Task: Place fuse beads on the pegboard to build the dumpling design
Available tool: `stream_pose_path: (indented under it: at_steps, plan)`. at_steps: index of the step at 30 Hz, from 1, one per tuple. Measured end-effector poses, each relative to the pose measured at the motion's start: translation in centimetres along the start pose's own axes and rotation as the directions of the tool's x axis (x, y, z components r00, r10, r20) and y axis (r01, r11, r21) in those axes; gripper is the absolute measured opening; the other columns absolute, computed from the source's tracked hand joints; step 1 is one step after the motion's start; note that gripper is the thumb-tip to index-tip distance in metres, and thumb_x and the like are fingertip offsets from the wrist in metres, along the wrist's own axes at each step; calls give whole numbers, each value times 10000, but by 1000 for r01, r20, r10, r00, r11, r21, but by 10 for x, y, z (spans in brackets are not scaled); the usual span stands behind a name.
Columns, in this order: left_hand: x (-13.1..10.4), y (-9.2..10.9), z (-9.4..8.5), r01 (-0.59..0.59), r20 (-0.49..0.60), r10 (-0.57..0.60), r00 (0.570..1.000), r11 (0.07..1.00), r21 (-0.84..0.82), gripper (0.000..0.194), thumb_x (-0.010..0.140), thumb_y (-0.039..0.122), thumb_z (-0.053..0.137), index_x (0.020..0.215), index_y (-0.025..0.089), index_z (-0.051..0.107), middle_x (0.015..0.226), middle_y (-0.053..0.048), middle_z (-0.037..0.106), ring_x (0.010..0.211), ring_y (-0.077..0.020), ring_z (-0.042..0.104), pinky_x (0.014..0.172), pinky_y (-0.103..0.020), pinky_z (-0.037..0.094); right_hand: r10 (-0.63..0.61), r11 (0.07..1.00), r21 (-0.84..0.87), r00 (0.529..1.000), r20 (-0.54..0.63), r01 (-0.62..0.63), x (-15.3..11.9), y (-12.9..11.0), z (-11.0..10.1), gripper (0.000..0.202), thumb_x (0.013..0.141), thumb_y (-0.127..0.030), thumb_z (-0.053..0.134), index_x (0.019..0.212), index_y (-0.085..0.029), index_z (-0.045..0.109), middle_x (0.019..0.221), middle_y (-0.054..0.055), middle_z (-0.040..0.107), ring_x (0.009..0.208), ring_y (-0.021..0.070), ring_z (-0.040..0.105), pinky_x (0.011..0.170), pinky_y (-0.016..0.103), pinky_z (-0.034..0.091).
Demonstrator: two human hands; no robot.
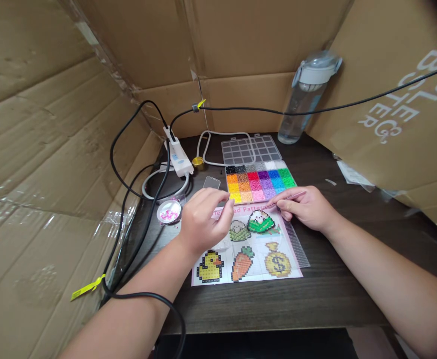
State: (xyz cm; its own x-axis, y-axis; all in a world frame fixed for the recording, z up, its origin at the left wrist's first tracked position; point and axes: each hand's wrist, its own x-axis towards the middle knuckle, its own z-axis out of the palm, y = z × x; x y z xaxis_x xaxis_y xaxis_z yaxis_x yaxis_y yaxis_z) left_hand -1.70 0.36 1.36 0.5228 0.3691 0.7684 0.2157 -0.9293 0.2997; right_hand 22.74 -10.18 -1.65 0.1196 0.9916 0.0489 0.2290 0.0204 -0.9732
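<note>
Pinching the thin pinkish tweezers, the right hand is placed at the right of the bead figure; the thumb and forefinger are pressed on the shafts, and the tip is directed down toward the figure's upper edge. Whether a bead is caught in the tip cannot be told. The left hand is raised in front of the bead box, with forefinger and thumb curled close to each other; whether anything is held between them cannot be told.

The bead figure, white above and green below with a dark outline, is laid over the upper right part of the pattern sheet. The dish with pink and white beads is set to the left of the left hand.

The tweezers are judged to be light, stiff but springy, and are best gripped around the middle of the shafts, softly. The loose beads are probably hard, smooth and easily lost, so each should be taken by its rim. The figure seems fragile if its beads are unfused; by its middle it should not be lifted.
</note>
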Motion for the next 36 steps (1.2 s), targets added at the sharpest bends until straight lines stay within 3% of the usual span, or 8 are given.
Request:
stream_pose_path:
  at_steps: [13,21,28,36]
  plan:
    - [0,1,0,8,1,-8,1000,1000,-4,45,843,162,604,847,166,648,765,-44,684,703,-148,627,645,-305,519,-4,1000,12,1000,-9,5,0,-1,1,186,839,-295,675,881,-154,790,473,-14,592,459,102,519,502,255,412]
    - [1,-1,-2,30,0,-30,1000,1000,2,52,843,167,600,840,157,651,768,-49,691,710,-150,629,660,-305,517,16,986,166,999,-42,-9,0,8,-2,184,833,-307,714,925,-165,785,504,4,610,474,107,517,496,257,401]
    - [1,-5,-3,92,13,-91,996,995,-43,94,844,182,584,790,154,657,737,-42,690,681,-143,629,649,-289,510,92,840,542,978,-188,25,7,0,1,127,730,-298,783,784,-186,755,806,86,741,463,89,459,444,276,370]
    - [-3,-7,0,202,111,-191,975,975,-90,148,835,209,571,731,160,664,691,-26,689,620,-128,630,596,-254,496,167,684,729,969,-185,21,13,-5,-1,129,703,-292,772,705,-207,676,561,-19,609,392,57,372,381,214,306]
